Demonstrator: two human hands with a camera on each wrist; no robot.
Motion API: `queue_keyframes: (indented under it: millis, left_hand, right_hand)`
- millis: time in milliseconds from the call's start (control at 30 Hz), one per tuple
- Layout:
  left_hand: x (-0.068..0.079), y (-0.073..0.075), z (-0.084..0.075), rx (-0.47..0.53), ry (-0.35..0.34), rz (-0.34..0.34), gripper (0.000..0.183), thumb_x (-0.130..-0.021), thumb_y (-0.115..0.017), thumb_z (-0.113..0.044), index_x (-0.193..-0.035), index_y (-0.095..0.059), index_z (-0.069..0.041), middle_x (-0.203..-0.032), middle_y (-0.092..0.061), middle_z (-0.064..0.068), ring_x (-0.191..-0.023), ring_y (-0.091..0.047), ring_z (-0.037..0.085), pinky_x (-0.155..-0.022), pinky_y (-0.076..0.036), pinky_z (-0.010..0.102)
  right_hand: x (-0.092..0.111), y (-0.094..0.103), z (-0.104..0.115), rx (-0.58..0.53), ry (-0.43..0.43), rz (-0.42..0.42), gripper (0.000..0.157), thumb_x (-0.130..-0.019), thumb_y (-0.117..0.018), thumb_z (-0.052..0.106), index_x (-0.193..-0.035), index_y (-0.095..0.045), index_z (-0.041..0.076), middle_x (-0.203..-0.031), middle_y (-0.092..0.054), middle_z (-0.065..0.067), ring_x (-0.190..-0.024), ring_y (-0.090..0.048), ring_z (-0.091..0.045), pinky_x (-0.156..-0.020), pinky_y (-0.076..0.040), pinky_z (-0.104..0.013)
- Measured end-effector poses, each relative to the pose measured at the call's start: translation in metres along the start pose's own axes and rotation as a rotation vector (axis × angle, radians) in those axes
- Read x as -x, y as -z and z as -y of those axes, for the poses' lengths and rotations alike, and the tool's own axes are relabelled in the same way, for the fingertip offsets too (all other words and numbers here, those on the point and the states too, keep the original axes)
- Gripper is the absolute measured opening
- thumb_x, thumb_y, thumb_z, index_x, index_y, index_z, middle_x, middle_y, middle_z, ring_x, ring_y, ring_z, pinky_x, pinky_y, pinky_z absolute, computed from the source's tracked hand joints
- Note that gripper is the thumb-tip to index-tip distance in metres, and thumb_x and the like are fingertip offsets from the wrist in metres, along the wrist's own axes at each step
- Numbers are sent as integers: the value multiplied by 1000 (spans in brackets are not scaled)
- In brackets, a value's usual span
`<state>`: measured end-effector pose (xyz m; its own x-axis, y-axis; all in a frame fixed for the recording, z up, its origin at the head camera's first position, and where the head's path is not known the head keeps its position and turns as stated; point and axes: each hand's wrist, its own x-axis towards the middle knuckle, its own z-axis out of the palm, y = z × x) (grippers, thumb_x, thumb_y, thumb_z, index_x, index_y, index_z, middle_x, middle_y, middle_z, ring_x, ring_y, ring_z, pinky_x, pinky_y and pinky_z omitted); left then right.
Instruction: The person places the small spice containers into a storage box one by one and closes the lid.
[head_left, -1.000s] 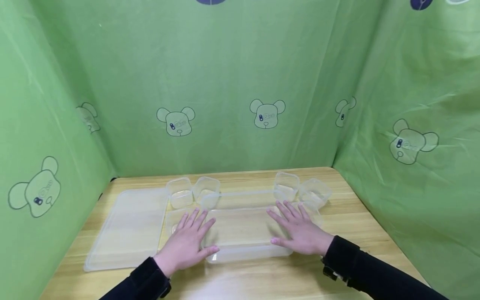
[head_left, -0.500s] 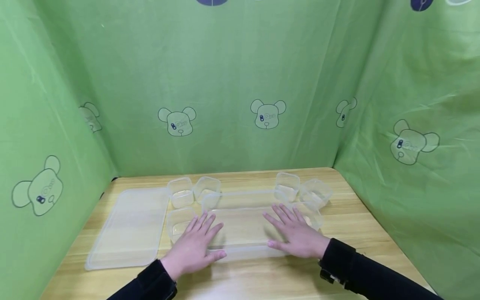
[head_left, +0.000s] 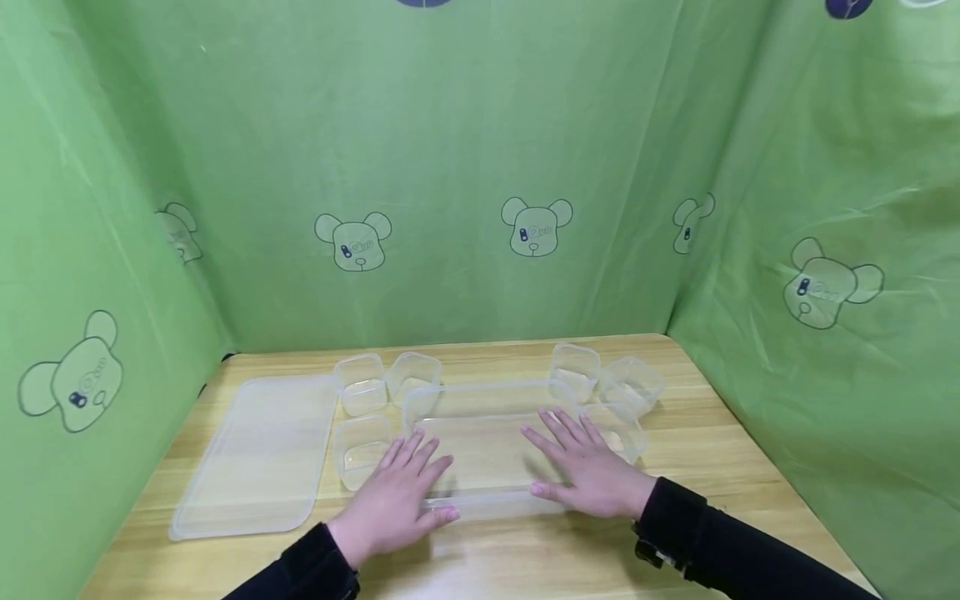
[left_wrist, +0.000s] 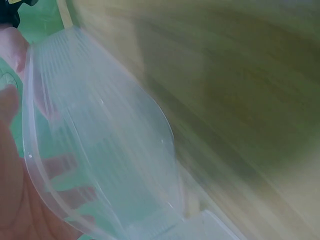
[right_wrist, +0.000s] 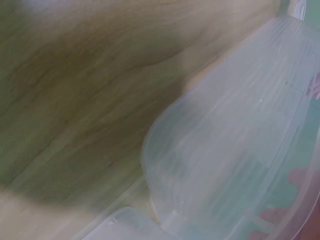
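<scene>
A large rectangular clear plastic container (head_left: 495, 505) stands on the table in the head view. My left hand (head_left: 397, 500) is spread over its near left corner, and my right hand (head_left: 588, 471) over its right side. Both hands have their fingers extended and grip nothing. Whether they touch the rim cannot be made out. In the left wrist view, my fingers (left_wrist: 65, 197) show through the clear wall (left_wrist: 110, 125). The right wrist view has fingertips (right_wrist: 275, 215) behind the container's opposite end (right_wrist: 215, 135).
A flat translucent lid (head_left: 255, 454) lies left of the container. Small clear tubs stand beside it: several at left, such as this tub (head_left: 362, 392), and several at right, including a tilted one (head_left: 632, 387). Green cloth (head_left: 450, 292) walls surround the wooden table (head_left: 480, 567).
My left hand has shifted right and slightly toward me, uncovering more of the near left tub. My right hand has drifted slightly left. The containers and lid look unmoved.
</scene>
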<state>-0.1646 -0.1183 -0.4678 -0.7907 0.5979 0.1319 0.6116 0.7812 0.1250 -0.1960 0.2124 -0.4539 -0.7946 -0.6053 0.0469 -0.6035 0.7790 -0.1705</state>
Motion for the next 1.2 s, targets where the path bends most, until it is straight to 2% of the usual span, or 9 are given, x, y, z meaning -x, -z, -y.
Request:
queue_keyframes:
  millis: [333, 533, 733, 833, 933, 1067, 1200]
  left_hand:
    - [-1, -1, -8, -47, -21, 13, 68, -100, -37, -63, -144, -52, -14, -151, -46, 13, -146, -32, 34, -118, -20, 56]
    - [-2, -1, -11, -77, -34, 23, 54, -103, -44, -52, -140, -56, -15, -142, -56, 10, -141, -41, 32, -118, -20, 58]
    - [-2, -1, -12, -136, -101, -20, 38, -101, -57, -39, -129, -63, -15, -128, -66, 5, -129, -54, 28, -115, -30, 52]
    - [-3, -1, -11, -158, -148, -57, 31, -97, -65, -32, -122, -67, -15, -117, -70, 2, -116, -63, 21, -109, -40, 45]
    - [-3, 0, -11, -172, -179, -74, 25, -94, -69, -29, -115, -68, -16, -102, -73, -3, -96, -68, 13, -95, -48, 36]
    - [-4, 0, -11, -178, -195, -78, 13, -94, -70, -28, -101, -68, -18, -86, -72, -8, -78, -67, 8, -77, -46, 28]
    - [-5, -2, -10, -179, -193, -87, 11, -93, -70, -29, -93, -65, -19, -80, -69, -9, -73, -65, 6, -70, -41, 26]
  right_hand:
    - [-1, -3, -1, -5, 25, -44, 77, -97, -55, 55, -159, -28, 16, -163, -13, -20, -149, -12, -43, -116, -9, -67]
    - [-1, -2, -1, 11, 12, -26, 77, -98, -52, 56, -160, -25, 19, -164, -12, -19, -151, -9, -40, -117, -8, -65]
    - [-1, -4, -2, 15, 2, -17, 78, -98, -50, 59, -160, -25, 18, -164, -11, -18, -151, -8, -39, -117, -7, -65]
    - [-1, -4, -2, 17, 1, -22, 78, -98, -50, 59, -160, -25, 18, -164, -11, -19, -151, -8, -39, -117, -7, -64]
    - [-2, -5, -2, 22, 1, -25, 78, -98, -50, 59, -160, -24, 19, -164, -11, -18, -151, -8, -39, -117, -7, -64]
    - [-3, -6, -2, 22, 3, -25, 78, -98, -50, 59, -160, -25, 18, -164, -11, -18, -151, -9, -39, -117, -8, -65]
    - [-4, -6, -2, 26, 6, -28, 78, -98, -48, 60, -159, -25, 18, -164, -12, -19, -151, -9, -39, -117, -7, -64]
